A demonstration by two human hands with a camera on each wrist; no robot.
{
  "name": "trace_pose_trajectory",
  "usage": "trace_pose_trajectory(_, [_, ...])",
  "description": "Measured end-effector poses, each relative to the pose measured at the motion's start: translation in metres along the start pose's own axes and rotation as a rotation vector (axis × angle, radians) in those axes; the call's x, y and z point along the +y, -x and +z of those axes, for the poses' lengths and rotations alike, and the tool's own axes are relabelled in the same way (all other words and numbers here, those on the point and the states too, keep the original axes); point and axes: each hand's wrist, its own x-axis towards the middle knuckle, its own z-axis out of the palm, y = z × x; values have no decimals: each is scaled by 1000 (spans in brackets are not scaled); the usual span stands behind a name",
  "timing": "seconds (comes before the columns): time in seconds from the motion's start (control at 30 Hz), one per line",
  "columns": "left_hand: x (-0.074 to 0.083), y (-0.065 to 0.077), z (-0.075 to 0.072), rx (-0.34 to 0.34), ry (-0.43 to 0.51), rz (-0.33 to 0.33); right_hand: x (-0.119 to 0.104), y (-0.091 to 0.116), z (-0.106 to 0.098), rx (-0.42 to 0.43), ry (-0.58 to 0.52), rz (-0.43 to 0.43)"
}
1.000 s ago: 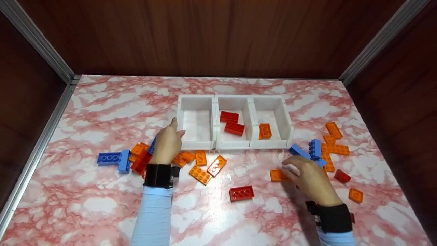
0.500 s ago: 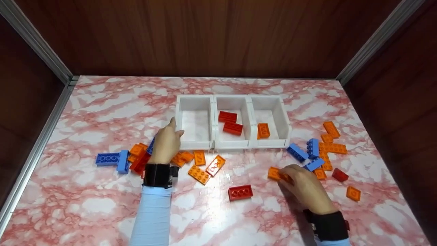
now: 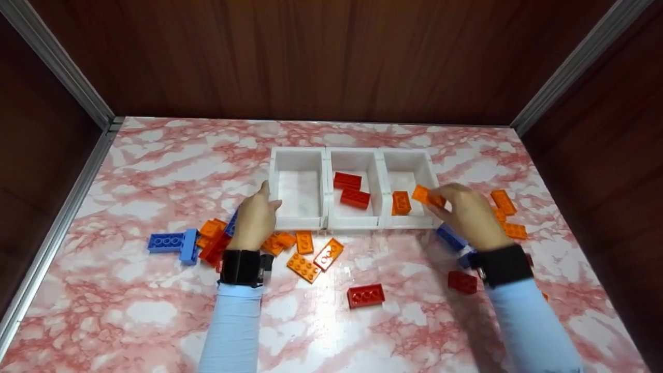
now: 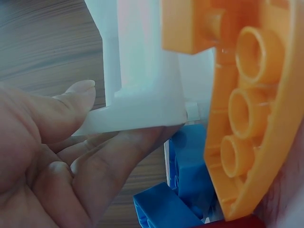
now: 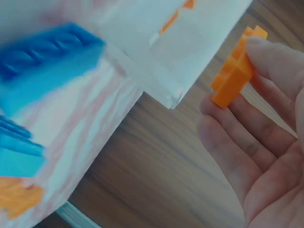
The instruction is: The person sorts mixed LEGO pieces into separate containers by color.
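My left hand [image 3: 254,217] grips the left wall of the left white bin [image 3: 299,223]; the left wrist view shows its thumb and fingers on either side of the white edge [image 4: 137,107]. My right hand [image 3: 469,212] pinches an orange brick [image 3: 421,194] between thumb and fingers, raised at the right wall of the right bin [image 3: 409,223]. Studs show on this held brick [image 5: 233,71] in the right wrist view. Inside the right bin lies another orange brick [image 3: 401,202]. Two red bricks [image 3: 355,198] lie in the middle bin [image 3: 355,223].
Blue, orange and red bricks [image 3: 212,243] are piled beside the left hand. Several orange bricks [image 3: 303,267] and a red brick [image 3: 366,296] lie in front of the bins. Blue bricks [image 3: 450,238], orange bricks [image 3: 502,202] and another red brick [image 3: 462,282] lie around the right arm.
My right hand has picked up the orange brick from the table and carried it up and away from me to the right bin. My left hand has stayed at the left bin.
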Motion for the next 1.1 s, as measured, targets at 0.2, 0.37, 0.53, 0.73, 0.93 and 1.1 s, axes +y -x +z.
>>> trace_pose_trajectory(0.2, [1,0,1,6,-3,2,10,-49,8,-29,27,-46])
trace_pose_trajectory(0.37, [2,-1,0,19,-18,13,12,-73,23,-80,60,-45])
trace_pose_trajectory(0.53, [3,-2,-1,12,-10,14,13,-87,39,-164,89,28])
trace_pose_trajectory(0.73, [2,-2,-2,2,-8,-4,15,-93,55,-202,110,65])
trace_pose_trajectory(0.93, [0,-2,-1,9,-23,-9,13,-93,51,-176,84,60])
trace_pose_trajectory(1.1, [0,-1,0,15,-25,0,18,-89,33,-34,68,-75])
